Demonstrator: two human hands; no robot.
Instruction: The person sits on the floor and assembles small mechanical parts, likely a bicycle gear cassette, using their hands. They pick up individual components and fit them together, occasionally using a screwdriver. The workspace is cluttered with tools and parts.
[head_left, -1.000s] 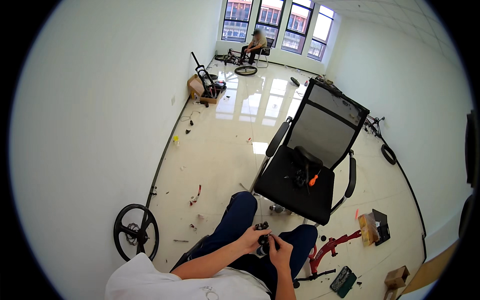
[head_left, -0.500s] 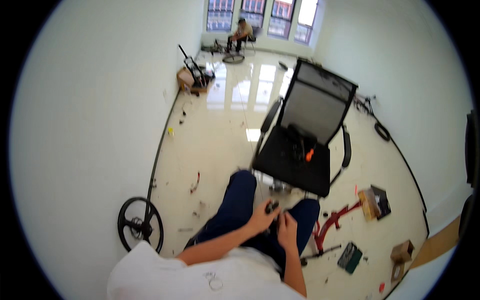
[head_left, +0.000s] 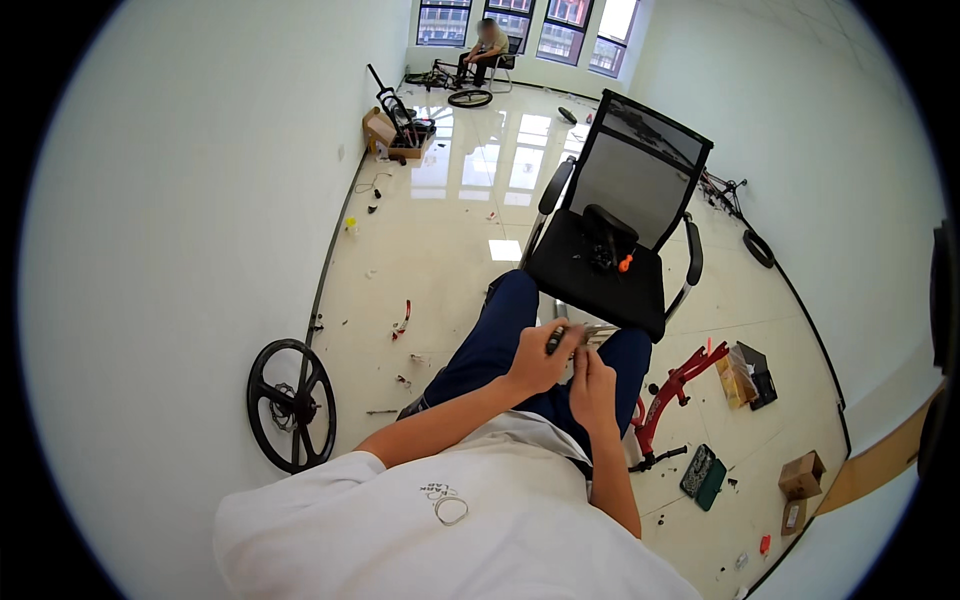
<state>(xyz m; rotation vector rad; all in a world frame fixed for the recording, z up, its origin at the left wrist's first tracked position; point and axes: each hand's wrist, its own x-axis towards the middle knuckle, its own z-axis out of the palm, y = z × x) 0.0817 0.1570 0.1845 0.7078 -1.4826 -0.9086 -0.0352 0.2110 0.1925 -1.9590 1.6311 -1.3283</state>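
Both of my hands meet above my lap, between my knees. My left hand (head_left: 540, 358) is closed around a small black part (head_left: 556, 341), whose dark end sticks out past the fingers; its kind I cannot make out. Close beside it, my right hand (head_left: 594, 388) has its fingers pinched together, and what they hold is hidden. Just ahead of my knees stands a black mesh office chair (head_left: 590, 285). On its seat lie a black bicycle saddle (head_left: 611, 222) and an orange-handled tool (head_left: 626, 262).
A black spoked wheel (head_left: 291, 405) leans at the left wall. To my right lie a red bicycle frame (head_left: 668, 395), a green tool case (head_left: 705, 477) and a cardboard box (head_left: 801, 475). Small parts litter the floor. Another person (head_left: 488, 45) sits by the far windows.
My hands have risen and shifted slightly forward and right in the picture, still close together. My knees sit higher in view, and the camera view has shifted a little.
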